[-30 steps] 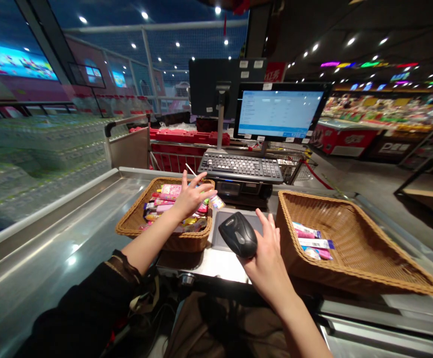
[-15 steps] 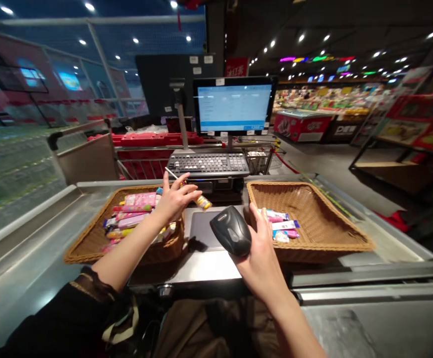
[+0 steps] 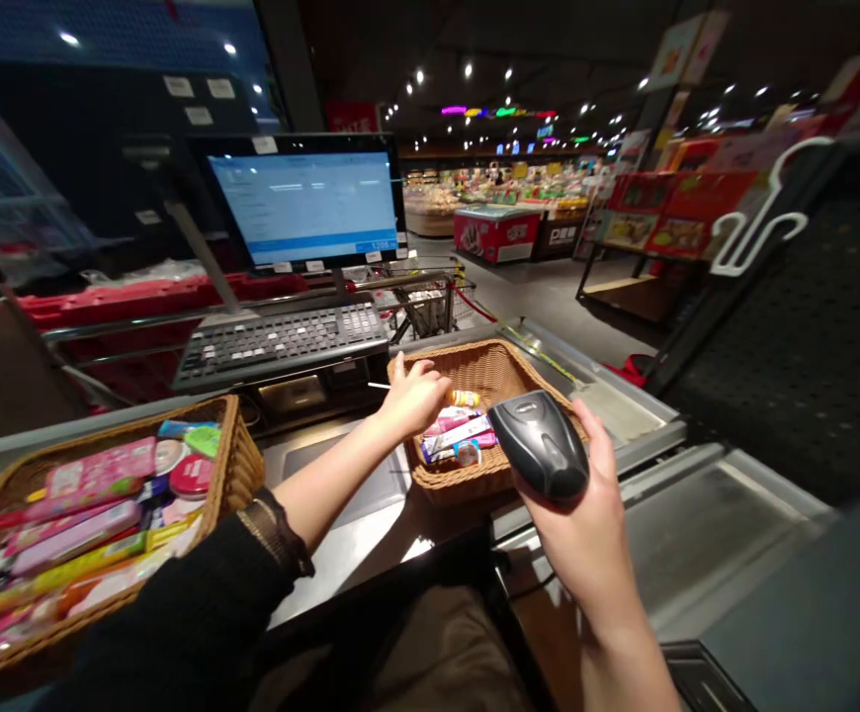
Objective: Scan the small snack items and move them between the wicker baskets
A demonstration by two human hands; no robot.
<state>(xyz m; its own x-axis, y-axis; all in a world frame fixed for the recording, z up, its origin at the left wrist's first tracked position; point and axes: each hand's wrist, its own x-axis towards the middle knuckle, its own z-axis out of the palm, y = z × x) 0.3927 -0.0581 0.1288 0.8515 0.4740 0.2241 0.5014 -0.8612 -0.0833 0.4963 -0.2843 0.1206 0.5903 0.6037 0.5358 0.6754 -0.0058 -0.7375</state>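
My left hand (image 3: 416,396) is over the right wicker basket (image 3: 445,485), its fingers closed on a lollipop (image 3: 465,399). The white stick pokes out on one side of the hand and the yellow wrapped end on the other. Below it in that basket lie several small packets (image 3: 460,433), pink, white and blue. A black handheld barcode scanner (image 3: 539,445) is gripped by my right hand (image 3: 585,529), just in front of this basket's right part. On the left, a second wicker basket (image 3: 233,465) is full of colourful wrapped sweets (image 3: 89,534).
A monitor (image 3: 303,203) and a keyboard (image 3: 282,341) stand behind the counter at the left. Between the baskets is a flat metal plate (image 3: 348,475). White hooks (image 3: 760,222) hang on a dark panel at the right. Shopping carts (image 3: 430,297) stand beyond the counter.
My left hand has carried the lollipop from beside the left basket to over the right one. The scanner stays in my right hand. The view has turned to the right.
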